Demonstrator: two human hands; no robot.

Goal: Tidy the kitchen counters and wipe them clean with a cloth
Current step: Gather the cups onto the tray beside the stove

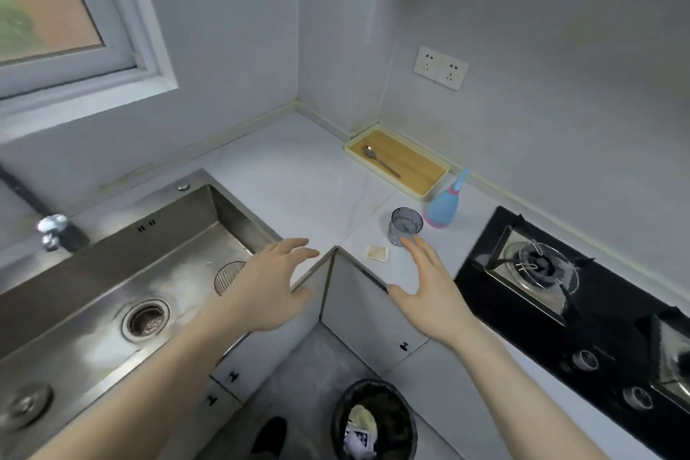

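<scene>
White marble-look L-shaped worktop [298, 175]: wrapped round the inner corner beside the steel sink [112, 273]. Left hand [274, 284] spread, empty, over the sink's right edge. Right hand [429, 288] spread, empty, right of sink. Beyond: small crumpled paper scrap [377, 253], clear ribbed glass [406, 226], blue spray bottle [444, 207], cream tray [429, 190] holding metal spoon [379, 159].

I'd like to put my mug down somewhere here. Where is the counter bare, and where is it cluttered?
Bare: the corner stretch of counter between the sink, the walls and the tray. Crowded: between tray and stove, where the glass, blue bottle and a small scrap sit close together, with the right hand over them.
</scene>
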